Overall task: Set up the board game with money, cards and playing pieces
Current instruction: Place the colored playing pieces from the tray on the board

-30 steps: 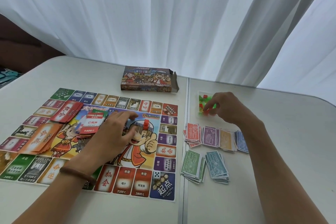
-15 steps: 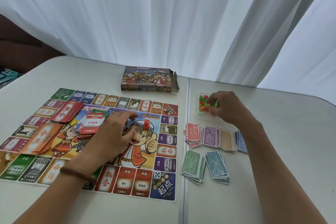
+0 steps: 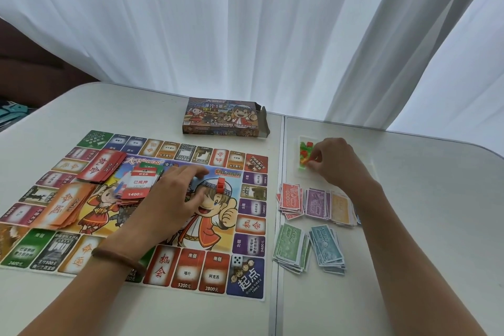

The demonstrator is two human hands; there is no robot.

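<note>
Vertically, red pawn [image 3: 221, 185] stands on board [image 3: 246, 279], right hand [image 3: 336, 165] pinching orange piece [image 3: 309, 163]

Likely a room at home. White sheer curtains [image 3: 245, 22] hang close behind a plain white table [image 3: 422, 213] where a board [image 3: 245, 281] lies spread. Something brown [image 3: 32, 71], perhaps a sofa, shows far left.

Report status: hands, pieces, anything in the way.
Left hand on board, grip unclear. Right hand pinching in red and green pieces. Money stacks beside board. Nothing blocking.
</note>
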